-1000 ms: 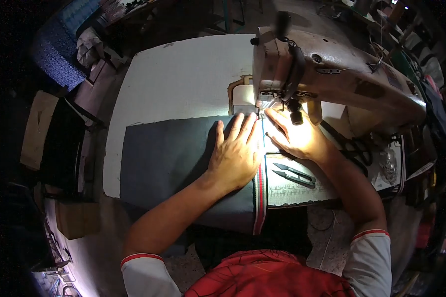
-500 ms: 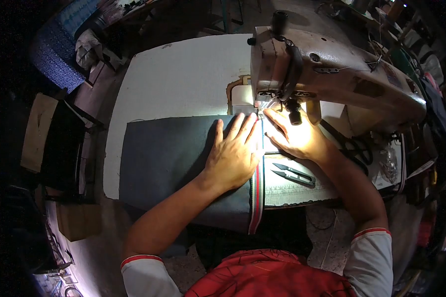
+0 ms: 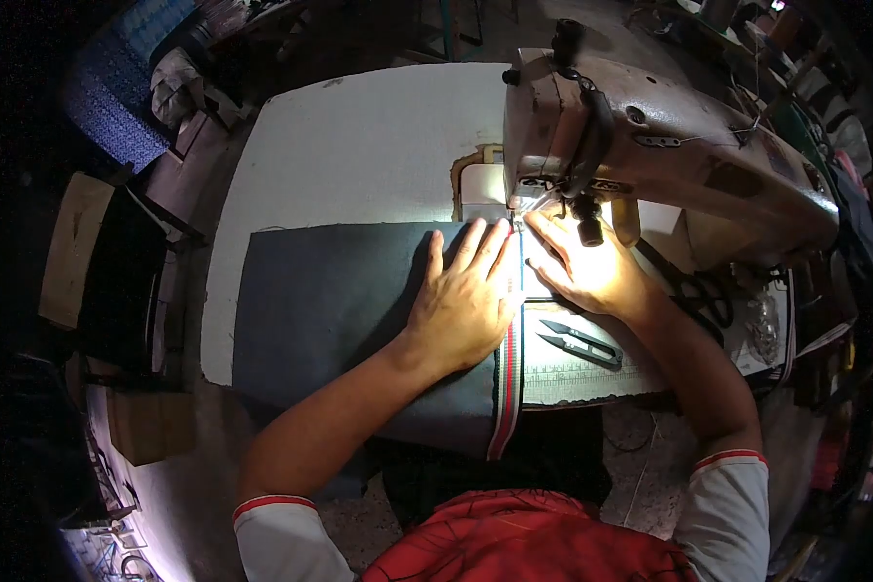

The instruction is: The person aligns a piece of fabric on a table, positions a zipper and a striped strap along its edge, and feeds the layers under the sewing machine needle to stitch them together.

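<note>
Left hand [image 3: 461,301] is spread flat, palm down, pressing the cloth [image 3: 330,310] without clenching it. Right hand [image 3: 592,272] is palm down, finger and thumb parted, beside the foot [image 3: 517,223]; no closed grasp is visible. The cloth extends under and to the left of the left hand. The striped strip [image 3: 506,398] runs along the cloth's right edge, between the hands, and hangs past the table [image 3: 359,126] on the body side. Progress: the cloth's far edge is about level with the foot, and nearly all of the strip lies on the near side; work along this edge is judged to be at its start. Stitching cannot be made out. Surroundings: the machine [image 3: 669,126] overhangs the right hand and limits clearance; the snips [image 3: 580,346] lie nearer the body, between strip and right forearm; the scissors [image 3: 703,301] lie right of the right wrist, partly hidden.
</note>
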The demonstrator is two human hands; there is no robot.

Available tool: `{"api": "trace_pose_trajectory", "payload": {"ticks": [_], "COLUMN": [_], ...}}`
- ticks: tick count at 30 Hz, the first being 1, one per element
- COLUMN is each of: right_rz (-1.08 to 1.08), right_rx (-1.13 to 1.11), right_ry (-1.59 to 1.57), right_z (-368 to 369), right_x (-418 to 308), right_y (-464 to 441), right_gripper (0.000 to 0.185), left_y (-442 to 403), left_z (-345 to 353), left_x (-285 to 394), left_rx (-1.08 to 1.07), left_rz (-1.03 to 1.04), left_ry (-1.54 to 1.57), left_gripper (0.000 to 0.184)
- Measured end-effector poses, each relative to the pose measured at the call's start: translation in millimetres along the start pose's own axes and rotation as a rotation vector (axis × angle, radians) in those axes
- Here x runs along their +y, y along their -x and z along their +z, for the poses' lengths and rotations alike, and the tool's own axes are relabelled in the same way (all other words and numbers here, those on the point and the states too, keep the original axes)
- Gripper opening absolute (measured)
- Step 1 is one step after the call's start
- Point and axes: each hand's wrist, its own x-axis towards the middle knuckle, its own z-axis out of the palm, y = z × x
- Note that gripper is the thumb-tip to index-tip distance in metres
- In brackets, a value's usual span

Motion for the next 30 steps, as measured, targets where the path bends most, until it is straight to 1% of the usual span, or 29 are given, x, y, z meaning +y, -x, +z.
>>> {"api": "trace_pose_trajectory", "payload": {"ticks": [7, 9, 12, 19, 21, 24, 28, 30], "right_rz": [0.031, -0.042, -0.030, -0.006, -0.076, -0.076, -0.027, -0.070], "right_rx": [-0.041, 0.016, 0.005, -0.008, 0.009, 0.012, -0.030, 0.039], "right_ry": [-0.010, 0.021, 0.087, 0.021, -0.022, -0.075, -0.024, -0.013], "right_z": [-4, -7, -6, -10, -23, -24, -13, -6], "right_x": [-1, -1, -3, -7, -14, -14, -7, 0], "right_y": [-2, -3, -2, -7, -17, -18, -10, -7], "right_gripper": [0.051, 0.052, 0.052, 0.050, 0.050, 0.049, 0.049, 0.050], "left_y": [0, 0, 0, -1, -1, 0, 0, 0], "left_z": [1, 0, 1, 1, 1, 3, 3, 3], "left_x": [0, 0, 0, -1, -2, -2, -2, -1], "left_rx": [-0.001, -0.006, -0.004, 0.000, -0.001, 0.005, 0.005, 0.061], "left_rz": [0.001, 0.002, 0.004, 0.002, 0.008, 0.011, 0.016, 0.007], "left_ry": [-0.001, -0.007, -0.001, 0.003, 0.003, -0.004, -0.010, -0.010], "left_gripper": [0.059, 0.059, 0.059, 0.059, 0.059, 0.059, 0.060, 0.056]}}
